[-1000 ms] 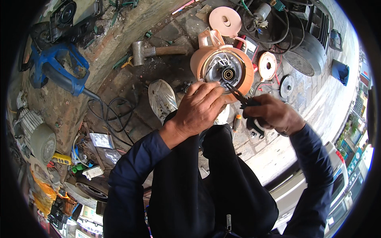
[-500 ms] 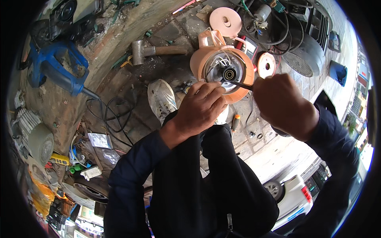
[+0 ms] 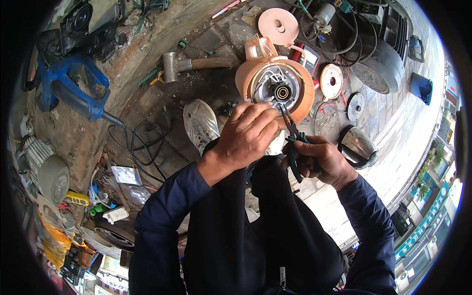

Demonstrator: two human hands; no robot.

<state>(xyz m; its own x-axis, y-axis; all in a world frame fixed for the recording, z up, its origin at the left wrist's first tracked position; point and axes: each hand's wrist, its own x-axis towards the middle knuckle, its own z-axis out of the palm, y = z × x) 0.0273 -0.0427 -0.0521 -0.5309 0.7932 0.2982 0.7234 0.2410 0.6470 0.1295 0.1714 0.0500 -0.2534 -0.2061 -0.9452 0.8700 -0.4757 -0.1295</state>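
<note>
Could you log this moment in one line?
left hand: at housing | right hand: holds pliers | pliers: tips at housing | nearby: mallet

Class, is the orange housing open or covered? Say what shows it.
Open: white wires and a round black hub show inside the orange housing.

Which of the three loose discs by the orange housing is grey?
The smallest, rightmost disc, beyond the right hand; the slotted disc is pink, the ring-shaped disc pale with a pink rim.

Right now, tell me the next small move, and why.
Perhaps squeeze the pliers gently: held in the right hand, their jaws look parted, tips over the opening of the orange housing, and the left hand is close by.
</note>
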